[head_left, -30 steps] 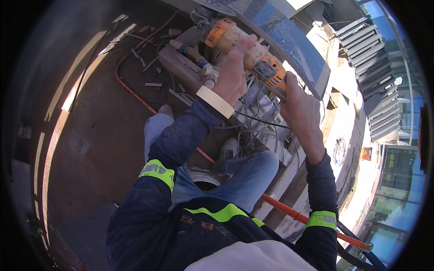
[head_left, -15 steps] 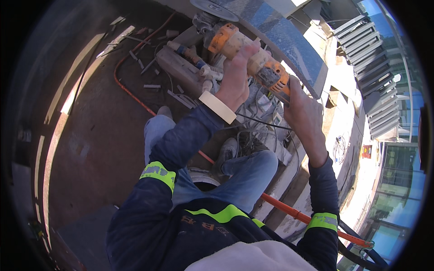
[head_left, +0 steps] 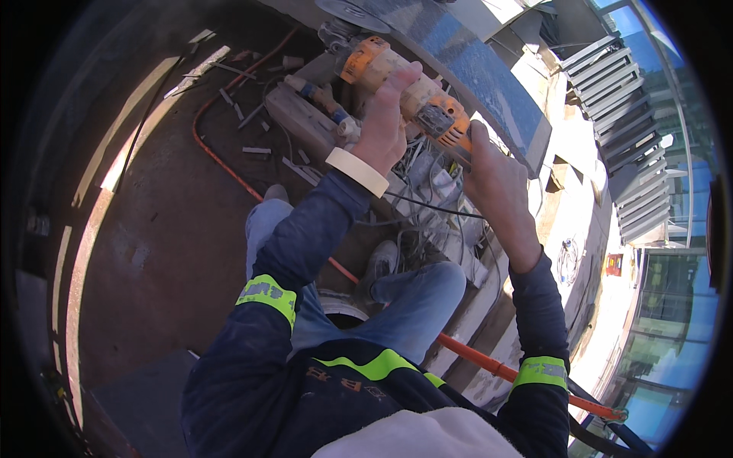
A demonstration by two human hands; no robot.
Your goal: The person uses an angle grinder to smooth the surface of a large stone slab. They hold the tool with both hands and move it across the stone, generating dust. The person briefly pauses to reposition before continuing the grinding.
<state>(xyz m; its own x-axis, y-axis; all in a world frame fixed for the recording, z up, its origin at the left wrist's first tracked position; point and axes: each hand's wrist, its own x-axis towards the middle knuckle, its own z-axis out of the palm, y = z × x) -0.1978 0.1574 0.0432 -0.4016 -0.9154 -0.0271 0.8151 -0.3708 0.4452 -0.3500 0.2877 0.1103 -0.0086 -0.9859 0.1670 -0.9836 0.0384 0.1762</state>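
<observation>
An orange and grey angle grinder (head_left: 412,92), coated in pale dust, is held level in front of me with both hands. My left hand (head_left: 381,126) wraps round its body from the near side, thumb on top. At the rear end, my right hand (head_left: 496,183) is closed on the tail of the tool. A round grey disc (head_left: 353,15) sits on the grinder's head at the far left, beside the edge of a dark polished stone slab (head_left: 496,84). I cannot tell whether the disc touches the slab. A cream band (head_left: 356,172) circles my left wrist.
A second dusty power tool (head_left: 321,98) lies on a block below the grinder. Loose cables and scraps (head_left: 447,206) pile under my hands. An orange hose (head_left: 221,164) crosses the floor at left; an orange pole (head_left: 489,365) passes by my right arm. Slatted grey metal (head_left: 611,107) stands at far right.
The grinder and both hands have shifted slightly to the left and toward the slab's far-left end. My grip on the tool looks the same.
</observation>
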